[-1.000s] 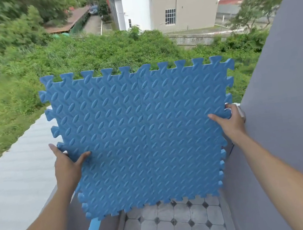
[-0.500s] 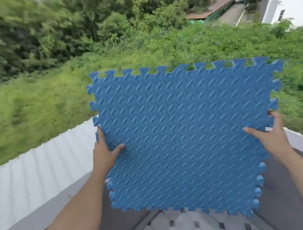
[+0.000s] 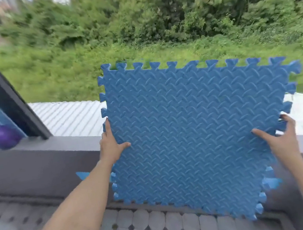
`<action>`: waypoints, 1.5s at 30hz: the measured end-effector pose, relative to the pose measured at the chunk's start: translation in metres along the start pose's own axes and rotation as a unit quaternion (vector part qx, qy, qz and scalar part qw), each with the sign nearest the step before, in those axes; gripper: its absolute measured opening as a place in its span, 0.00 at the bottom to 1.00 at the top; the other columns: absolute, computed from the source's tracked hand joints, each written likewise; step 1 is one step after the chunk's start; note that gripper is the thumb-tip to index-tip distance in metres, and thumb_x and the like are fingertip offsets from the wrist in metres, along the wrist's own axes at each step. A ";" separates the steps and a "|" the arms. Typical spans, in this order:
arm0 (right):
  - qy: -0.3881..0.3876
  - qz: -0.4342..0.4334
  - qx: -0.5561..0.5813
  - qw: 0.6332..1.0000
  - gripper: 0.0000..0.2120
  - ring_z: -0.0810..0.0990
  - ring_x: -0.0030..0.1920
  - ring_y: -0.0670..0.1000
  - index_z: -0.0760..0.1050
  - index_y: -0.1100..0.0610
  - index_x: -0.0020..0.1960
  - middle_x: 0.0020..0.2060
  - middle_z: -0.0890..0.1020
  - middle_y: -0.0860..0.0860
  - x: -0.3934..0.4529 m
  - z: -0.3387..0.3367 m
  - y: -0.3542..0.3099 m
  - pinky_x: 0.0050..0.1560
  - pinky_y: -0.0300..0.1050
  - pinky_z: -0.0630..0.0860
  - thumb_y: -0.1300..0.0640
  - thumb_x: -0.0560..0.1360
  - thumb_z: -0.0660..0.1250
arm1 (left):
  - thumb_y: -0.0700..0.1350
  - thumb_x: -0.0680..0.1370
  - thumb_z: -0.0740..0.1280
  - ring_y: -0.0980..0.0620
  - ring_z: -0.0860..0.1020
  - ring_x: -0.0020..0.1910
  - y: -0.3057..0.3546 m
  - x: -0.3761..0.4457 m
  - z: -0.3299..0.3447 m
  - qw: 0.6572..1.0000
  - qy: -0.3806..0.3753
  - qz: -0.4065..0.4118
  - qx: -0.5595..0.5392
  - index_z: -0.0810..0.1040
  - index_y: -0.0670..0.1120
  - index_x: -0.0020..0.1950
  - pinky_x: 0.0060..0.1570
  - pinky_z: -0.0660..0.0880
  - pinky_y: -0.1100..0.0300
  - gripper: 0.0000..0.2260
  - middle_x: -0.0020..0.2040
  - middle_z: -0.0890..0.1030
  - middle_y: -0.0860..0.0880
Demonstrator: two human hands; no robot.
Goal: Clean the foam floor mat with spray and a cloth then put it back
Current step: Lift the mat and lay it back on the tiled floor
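Note:
A blue foam floor mat (image 3: pixel 197 132) with puzzle-tooth edges and a raised leaf pattern hangs upright in the air in front of me, tilted a little down to the right. My left hand (image 3: pixel 111 145) grips its left edge, thumb on the patterned face. My right hand (image 3: pixel 278 136) grips its right edge the same way, fingers behind the mat. The mat's lower edge hangs over the grey balcony wall. No spray bottle or cloth is in view.
A low grey balcony wall (image 3: pixel 37 160) runs across in front of me, with a white corrugated roof (image 3: pixel 73 115) beyond it and grass and bushes further out. Grey octagon floor tiles (image 3: pixel 161 227) lie below. A purple ball (image 3: pixel 3 135) sits at the left by a dark frame.
The view has swung to the left: the buildings are gone and the dark frame and purple ball have come in. Both hands keep their grip on the mat.

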State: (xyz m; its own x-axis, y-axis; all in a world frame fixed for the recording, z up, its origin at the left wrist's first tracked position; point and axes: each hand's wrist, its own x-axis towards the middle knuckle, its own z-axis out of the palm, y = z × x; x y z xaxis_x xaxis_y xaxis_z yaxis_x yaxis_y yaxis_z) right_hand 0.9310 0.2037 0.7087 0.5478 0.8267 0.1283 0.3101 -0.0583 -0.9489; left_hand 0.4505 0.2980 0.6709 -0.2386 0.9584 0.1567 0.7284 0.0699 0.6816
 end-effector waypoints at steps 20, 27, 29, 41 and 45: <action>-0.376 -0.071 -0.029 0.923 0.35 0.81 0.49 0.59 0.62 0.36 0.60 0.61 0.75 0.52 -0.162 0.509 -0.127 0.51 0.58 0.79 0.54 0.66 0.81 | 0.49 0.66 0.79 0.38 0.66 0.70 -0.367 -0.128 -0.274 0.890 0.267 -0.366 0.039 0.42 0.51 0.78 0.63 0.69 0.41 0.54 0.76 0.61 0.42; -0.482 -0.145 -0.097 0.859 0.41 0.73 0.56 0.54 0.59 0.55 0.73 0.64 0.70 0.51 -0.259 0.635 -0.128 0.50 0.48 0.72 0.54 0.68 0.78 | 0.45 0.63 0.81 0.34 0.68 0.67 -0.455 -0.204 -0.298 0.810 0.327 -0.486 0.036 0.45 0.48 0.78 0.63 0.69 0.40 0.55 0.73 0.65 0.37; -0.503 -0.167 -0.114 0.840 0.42 0.73 0.62 0.56 0.59 0.55 0.74 0.68 0.68 0.54 -0.284 0.671 -0.120 0.59 0.54 0.74 0.51 0.68 0.78 | 0.44 0.64 0.80 0.33 0.68 0.68 -0.475 -0.222 -0.295 0.785 0.336 -0.519 0.041 0.45 0.45 0.78 0.64 0.68 0.39 0.55 0.72 0.65 0.35; -0.580 -0.227 -0.178 0.762 0.41 0.71 0.65 0.55 0.55 0.50 0.79 0.69 0.64 0.57 -0.407 0.887 0.065 0.60 0.45 0.67 0.49 0.73 0.74 | 0.46 0.63 0.81 0.31 0.72 0.61 -0.686 -0.285 -0.187 0.696 0.300 -0.649 0.067 0.43 0.42 0.78 0.57 0.71 0.40 0.57 0.64 0.71 0.30; -0.598 -0.224 -0.222 0.737 0.42 0.70 0.66 0.56 0.53 0.47 0.80 0.70 0.64 0.58 -0.422 0.949 0.173 0.62 0.48 0.68 0.47 0.74 0.73 | 0.47 0.63 0.81 0.31 0.73 0.60 -0.776 -0.295 -0.109 0.706 0.242 -0.663 0.066 0.42 0.44 0.78 0.56 0.72 0.41 0.58 0.62 0.72 0.30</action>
State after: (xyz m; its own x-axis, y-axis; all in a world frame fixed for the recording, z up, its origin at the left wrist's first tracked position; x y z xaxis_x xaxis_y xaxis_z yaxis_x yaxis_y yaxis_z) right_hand 0.0162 0.3764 0.2163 -0.6807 0.7053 -0.1981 0.6209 0.4119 -0.6670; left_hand -0.1142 -0.0692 0.1740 -0.9346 -0.1773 -0.3082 -0.2946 0.8716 0.3919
